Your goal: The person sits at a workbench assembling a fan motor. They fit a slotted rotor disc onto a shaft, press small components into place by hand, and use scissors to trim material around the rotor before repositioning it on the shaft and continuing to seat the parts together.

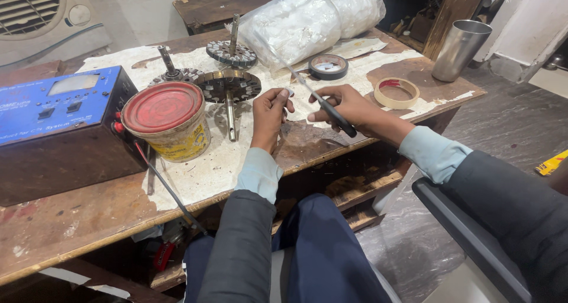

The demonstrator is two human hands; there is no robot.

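Right hand [349,105] gripping black-handled tool [331,111]

A worn wooden desk [71,220] carries, left of the hands, a blue box [56,122] and red-lidded tin [167,120]; beyond them, wound rotors [228,85], a plastic bag [307,19], tape rolls [397,92] and a steel cup [460,49].

A single head-worn camera looks steeply down, close over the worn workbench [89,214] and lap.
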